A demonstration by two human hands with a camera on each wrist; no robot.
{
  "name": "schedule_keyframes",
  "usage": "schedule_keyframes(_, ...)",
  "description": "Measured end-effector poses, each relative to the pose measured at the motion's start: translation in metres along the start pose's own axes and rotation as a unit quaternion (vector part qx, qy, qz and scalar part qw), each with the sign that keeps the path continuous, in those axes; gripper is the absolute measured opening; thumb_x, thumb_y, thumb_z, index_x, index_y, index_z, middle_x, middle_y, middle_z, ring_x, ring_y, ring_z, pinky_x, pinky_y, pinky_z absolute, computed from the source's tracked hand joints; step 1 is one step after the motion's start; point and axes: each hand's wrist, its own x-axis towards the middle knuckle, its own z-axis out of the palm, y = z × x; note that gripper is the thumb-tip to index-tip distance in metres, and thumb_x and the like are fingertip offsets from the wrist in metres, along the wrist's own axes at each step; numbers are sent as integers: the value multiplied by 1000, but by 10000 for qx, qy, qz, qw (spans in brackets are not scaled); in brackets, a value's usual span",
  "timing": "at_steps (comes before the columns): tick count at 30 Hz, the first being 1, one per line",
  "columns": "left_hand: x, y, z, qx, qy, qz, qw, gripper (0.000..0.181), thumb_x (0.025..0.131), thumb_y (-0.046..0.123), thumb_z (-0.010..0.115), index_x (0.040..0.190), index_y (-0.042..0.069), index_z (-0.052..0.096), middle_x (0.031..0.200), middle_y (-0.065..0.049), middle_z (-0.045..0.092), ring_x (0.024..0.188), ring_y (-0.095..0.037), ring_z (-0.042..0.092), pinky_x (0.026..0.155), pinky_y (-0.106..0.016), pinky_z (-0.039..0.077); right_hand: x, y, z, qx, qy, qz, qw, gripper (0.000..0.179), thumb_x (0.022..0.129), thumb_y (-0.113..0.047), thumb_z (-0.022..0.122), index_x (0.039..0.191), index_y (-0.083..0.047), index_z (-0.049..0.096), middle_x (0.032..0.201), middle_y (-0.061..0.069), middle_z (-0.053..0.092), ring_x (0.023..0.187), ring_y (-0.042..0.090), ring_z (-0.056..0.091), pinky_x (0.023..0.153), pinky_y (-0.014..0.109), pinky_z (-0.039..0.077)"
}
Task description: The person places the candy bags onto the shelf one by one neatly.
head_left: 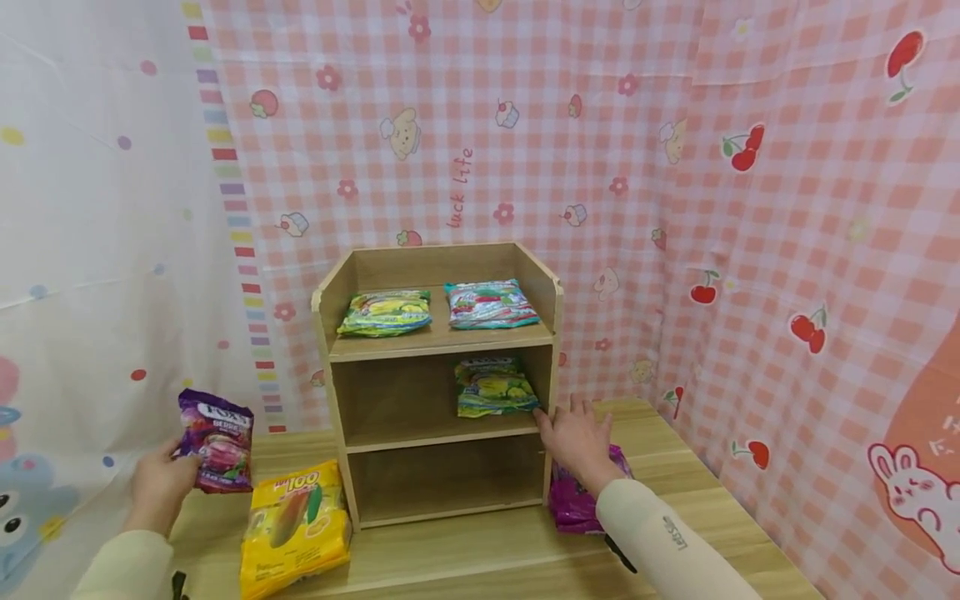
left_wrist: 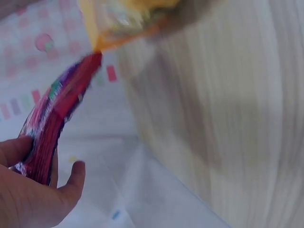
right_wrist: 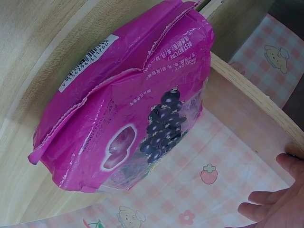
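Observation:
A purple candy bag (head_left: 225, 454) with berries on its front is pinched in my left hand (head_left: 161, 483), upright at the left side. In the left wrist view, the thumb (left_wrist: 18, 148) lies on one face of this bag (left_wrist: 59, 102), which is seen edge-on. My right hand (head_left: 579, 442) rests at the right side panel of the wooden shelf (head_left: 442, 340), fingers spread and holding nothing. Below that hand, a magenta candy bag (right_wrist: 128, 99) with a grape picture stands beside the shelf; the forearm partly covers it in the head view.
A yellow candy bag (head_left: 296, 529) leans near the shelf's left side. Two bags, one yellow-green (head_left: 386, 313) and one teal (head_left: 491, 305), lie on the top tier. A green bag (head_left: 495, 388) sits at the right of the middle tier. Patterned cloth (head_left: 465, 108) hangs behind.

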Motion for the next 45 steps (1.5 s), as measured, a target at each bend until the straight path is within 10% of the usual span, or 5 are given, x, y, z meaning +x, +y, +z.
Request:
schedule_keyframes(7, -8, 15, 18, -1024, 337, 41, 9942, 52, 100, 5, 46, 148, -8, 33, 140, -38, 42, 94, -17, 62, 65, -13, 45, 0, 0, 0, 79, -36, 51, 9999, 61, 104, -50, 37, 134, -2, 61, 155, 27, 30, 143, 46, 22, 107, 74, 8)
schedule_keyframes(13, -21, 30, 31, -1781, 435, 322, 9825, 48, 102, 6, 48, 148, -5, 37, 141, -29, 46, 75, 14, 50, 69, -7, 46, 0, -1, 0, 84, -14, 43, 10000, 61, 104, -50, 37, 134, -2, 61, 155, 27, 30, 143, 46, 23, 107, 74, 7)
schedule_keyframes(18, -30, 39, 37, -2672, 386, 216, 9626, 49, 102, 8, 52, 149, -1, 39, 102, 15, 69, 77, 9, 57, 71, -8, 48, 0, 0, 1, 161, -72, 71, 9998, 62, 104, -50, 36, 135, -1, 59, 156, 27, 27, 144, 47, 20, 107, 74, 5)
schedule_keyframes(23, -38, 45, 42, -3697, 256, 243, 9285, 52, 101, 8, 55, 149, 0, 38, 88, 28, 64, 82, 7, 61, 75, -8, 48, 1, 1, 2, 170, -97, 80, 9998, 64, 104, -51, 34, 135, -1, 59, 156, 27, 27, 144, 47, 19, 108, 74, 5)
schedule_keyframes(45, -73, 87, 27, -6423, -311, 1540, 7502, 48, 94, -7, 58, 140, 5, 55, 127, -1, 67, 111, -12, 62, 91, -21, 49, 3, -1, 1, 232, -163, 194, 9994, 62, 104, -51, 36, 135, -3, 60, 156, 27, 27, 145, 46, 19, 108, 74, 7)
